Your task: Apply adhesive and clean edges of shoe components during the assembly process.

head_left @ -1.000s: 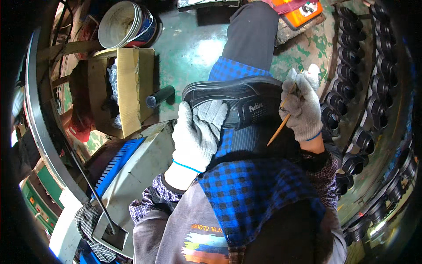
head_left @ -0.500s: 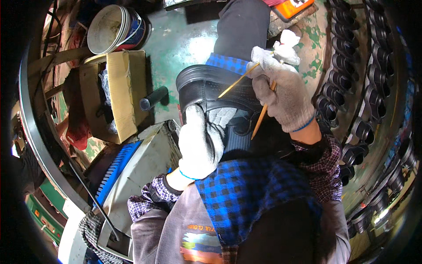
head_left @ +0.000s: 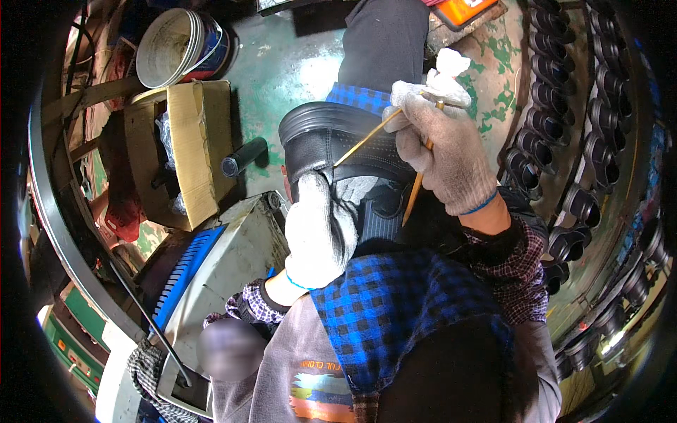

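Note:
A black leather shoe [head_left: 356, 137] rests across my lap, sole edge turned away from me. My left hand [head_left: 319, 229], in a white knit glove, is closed on its opening edge, thumb on the outside and fingers partly hidden inside. My right hand [head_left: 448, 148], in a greyish knit glove, is closed round two thin wooden sticks. The tip of the yellowish stick [head_left: 363, 146] meets the shoe's upper just above my left thumb. The browner stick [head_left: 415, 194] points down toward my lap. A white cloth wad [head_left: 451, 69] shows beyond my right fingers, at the sticks' far ends.
Rows of black shoes [head_left: 550, 106] stand along racks on the right. At left are a cardboard box [head_left: 194, 151] with plastic inside, a white bucket [head_left: 169, 49], a black cylinder [head_left: 245, 156] and a grey machine body [head_left: 240, 247]. An orange object [head_left: 465, 10] lies at the far edge.
My right hand has moved slightly left, bringing the yellowish stick's tip down and left across the shoe to beside my left thumb. My left hand keeps its hold.

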A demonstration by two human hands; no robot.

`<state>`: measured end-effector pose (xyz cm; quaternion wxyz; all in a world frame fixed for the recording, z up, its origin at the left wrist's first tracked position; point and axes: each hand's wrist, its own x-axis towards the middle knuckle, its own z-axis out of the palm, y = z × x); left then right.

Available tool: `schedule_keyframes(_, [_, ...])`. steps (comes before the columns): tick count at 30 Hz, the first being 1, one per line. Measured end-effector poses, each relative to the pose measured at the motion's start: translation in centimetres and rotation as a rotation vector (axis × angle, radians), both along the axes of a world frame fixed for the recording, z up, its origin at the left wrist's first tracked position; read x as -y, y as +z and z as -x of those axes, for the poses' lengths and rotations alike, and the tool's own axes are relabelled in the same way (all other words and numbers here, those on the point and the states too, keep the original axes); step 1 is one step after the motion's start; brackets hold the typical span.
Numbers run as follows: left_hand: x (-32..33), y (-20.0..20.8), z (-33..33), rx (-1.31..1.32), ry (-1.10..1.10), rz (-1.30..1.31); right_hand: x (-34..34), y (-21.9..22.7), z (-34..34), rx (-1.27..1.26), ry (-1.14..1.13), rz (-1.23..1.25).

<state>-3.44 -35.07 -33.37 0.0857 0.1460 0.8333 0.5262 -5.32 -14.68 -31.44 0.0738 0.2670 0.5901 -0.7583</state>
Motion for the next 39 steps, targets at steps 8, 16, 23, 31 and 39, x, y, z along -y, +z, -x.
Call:
schedule_keyframes(8, [0.1,0.1,-0.2,-0.177,-0.034,0.179,0.1,1.2,0.5,0.074,-0.010,0.024])
schedule_keyframes(16, [0.1,0.5,-0.3,-0.324,-0.062,0.310,-0.2,0.7,0.3,0.074,0.035,0.014])
schedule_keyframes(23, [0.1,0.9,-0.1,-0.406,-0.086,0.364,-0.3,0.4,0.1,0.121,-0.008,0.128])
schedule_keyframes(31, [0.1,0.0,-0.5,-0.476,-0.055,0.392,-0.1,0.0,0.2,0.131,-0.033,0.063])
schedule_keyframes(39, [0.6,-0.8,-0.7,-0.367,-0.062,0.296,-0.2,0.3,0.1,0.108,-0.041,0.145])
